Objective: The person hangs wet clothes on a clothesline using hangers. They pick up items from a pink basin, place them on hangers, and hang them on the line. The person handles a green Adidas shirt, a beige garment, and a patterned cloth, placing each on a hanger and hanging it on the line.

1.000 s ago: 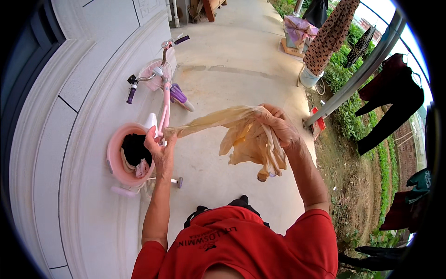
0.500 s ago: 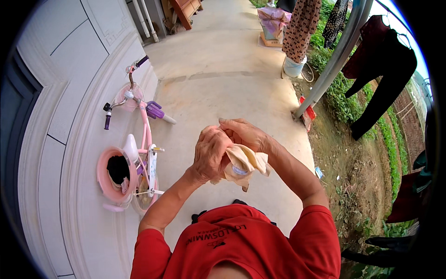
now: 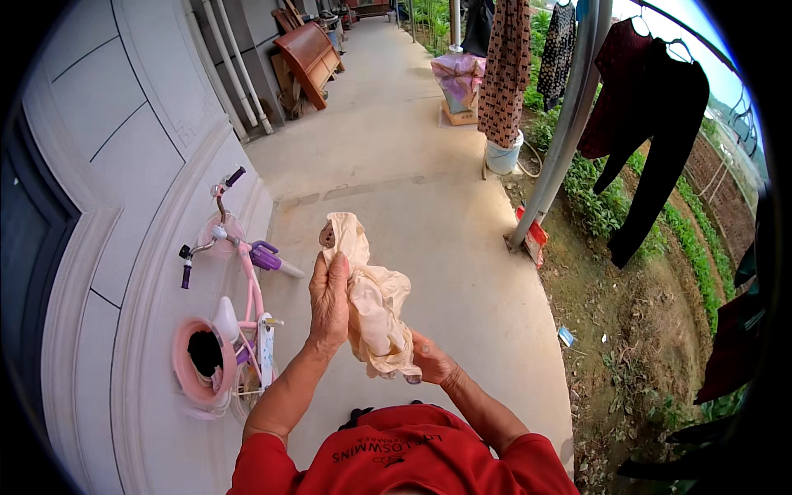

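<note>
A crumpled cream-coloured garment (image 3: 378, 309) of thin cloth hangs stretched between my hands, in front of my red shirt. My left hand (image 3: 330, 307) grips its upper left part, with the thumb on top of the cloth. Above that thumb, a small brown patch shows at the garment's upper end. At the lower right edge is my right hand (image 3: 432, 360), its fingertips against the cloth and partly hidden by it. The garment's exact kind cannot be made out in its folds.
On the left, a pink child's bicycle (image 3: 251, 285) stands by the wall, with a pink basin (image 3: 183, 363) of dark cloth at its rear. Clothes, including black trousers (image 3: 652, 157), hang on the right near a metal post (image 3: 565, 124). A white bucket (image 3: 503, 155) stands beyond.
My hands were close together around the bunched garment. They have moved apart, left hand up and left, right hand down, and the cloth is now drawn out longer. The view has tilted up.
</note>
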A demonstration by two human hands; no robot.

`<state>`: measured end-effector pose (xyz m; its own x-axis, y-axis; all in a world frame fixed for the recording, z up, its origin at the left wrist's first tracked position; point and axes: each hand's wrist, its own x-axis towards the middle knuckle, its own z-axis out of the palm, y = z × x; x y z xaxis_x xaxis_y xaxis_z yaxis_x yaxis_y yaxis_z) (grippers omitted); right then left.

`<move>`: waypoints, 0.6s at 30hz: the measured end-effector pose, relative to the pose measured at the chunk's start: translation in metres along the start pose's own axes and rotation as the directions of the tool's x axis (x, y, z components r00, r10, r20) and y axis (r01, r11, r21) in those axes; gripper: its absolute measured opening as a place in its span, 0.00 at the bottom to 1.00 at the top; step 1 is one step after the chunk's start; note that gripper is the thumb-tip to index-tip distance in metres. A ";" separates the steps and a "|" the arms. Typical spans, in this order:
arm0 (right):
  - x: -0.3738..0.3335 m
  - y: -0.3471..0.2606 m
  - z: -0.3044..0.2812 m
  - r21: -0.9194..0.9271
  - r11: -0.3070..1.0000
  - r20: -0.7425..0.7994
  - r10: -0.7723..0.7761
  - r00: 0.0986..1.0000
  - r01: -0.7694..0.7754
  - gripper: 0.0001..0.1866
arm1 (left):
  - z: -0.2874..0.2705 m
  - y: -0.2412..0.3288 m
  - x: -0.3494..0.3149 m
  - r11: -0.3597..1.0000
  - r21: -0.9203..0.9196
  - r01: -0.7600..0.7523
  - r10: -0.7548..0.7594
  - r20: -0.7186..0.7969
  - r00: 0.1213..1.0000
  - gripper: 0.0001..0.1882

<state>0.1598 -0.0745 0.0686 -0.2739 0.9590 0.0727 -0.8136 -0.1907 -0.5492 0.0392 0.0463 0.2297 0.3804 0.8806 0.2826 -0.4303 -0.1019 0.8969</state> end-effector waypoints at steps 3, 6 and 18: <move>-0.002 0.003 0.005 0.207 0.976 -0.035 -0.059 0.998 0.065 0.38 | 0.008 0.011 -0.003 0.995 -0.105 0.003 -0.006 -0.028 1.000 0.15; -0.009 -0.012 0.013 0.189 0.967 -0.202 -0.130 0.971 0.169 0.27 | -0.002 0.021 -0.006 0.999 -0.012 -0.041 0.041 0.041 0.998 0.18; 0.018 -0.041 0.036 -0.624 0.766 -0.324 -0.433 0.842 0.154 0.24 | -0.054 0.012 -0.020 0.960 0.248 -0.128 0.126 0.024 0.992 0.15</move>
<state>0.1698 -0.0568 0.1223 0.2874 0.9574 0.0293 -0.3460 0.1323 -0.9289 -0.0178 0.0522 0.2163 0.3424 0.8496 0.4012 -0.2588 -0.3252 0.9095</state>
